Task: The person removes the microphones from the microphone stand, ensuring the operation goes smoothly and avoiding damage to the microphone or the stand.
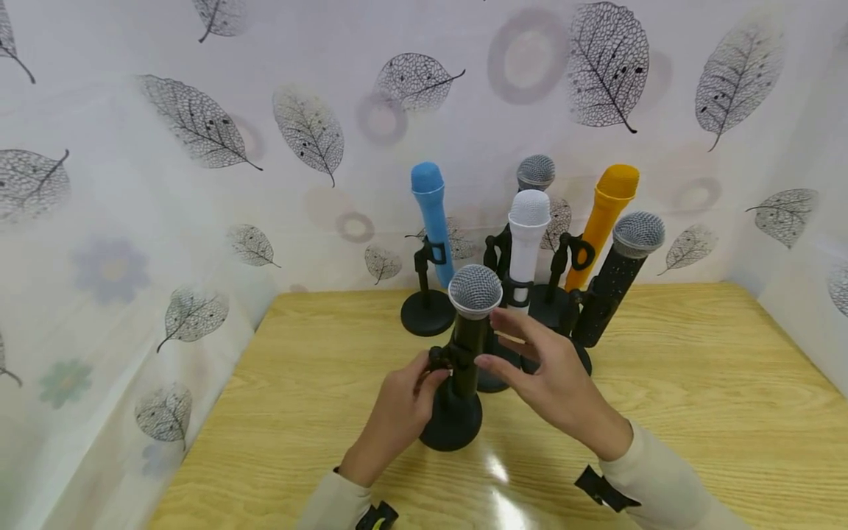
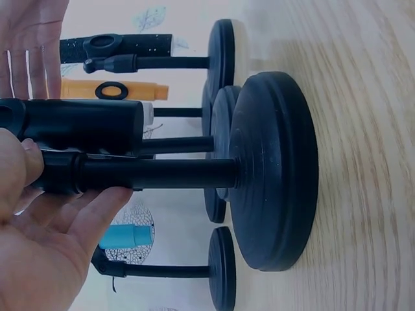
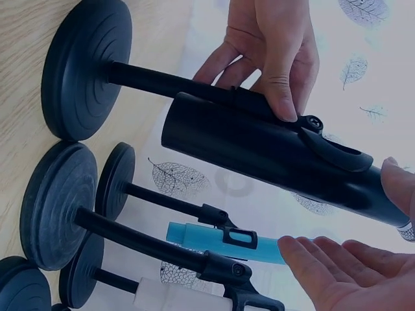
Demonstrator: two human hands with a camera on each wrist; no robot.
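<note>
A black microphone (image 1: 469,335) with a silver mesh head sits in the clip of a black desk stand (image 1: 453,427) with a round base. My left hand (image 1: 396,403) pinches the stand at its upper pole, just below the clip; in the left wrist view the thumb and fingers wrap around the pole (image 2: 175,173). My right hand (image 1: 559,375) is at the microphone's right side, fingers extended and spread from the thumb. In the right wrist view its thumb (image 3: 397,184) overlaps the microphone's upper body, while the straight fingers (image 3: 343,262) lie off to the side.
Behind stand several microphones in similar stands: blue (image 1: 433,213), white (image 1: 528,239), orange (image 1: 604,221), speckled black (image 1: 612,287) and one silver-headed (image 1: 535,173) at the back. The wooden table (image 1: 298,383) meets a leaf-patterned backdrop (image 1: 371,184).
</note>
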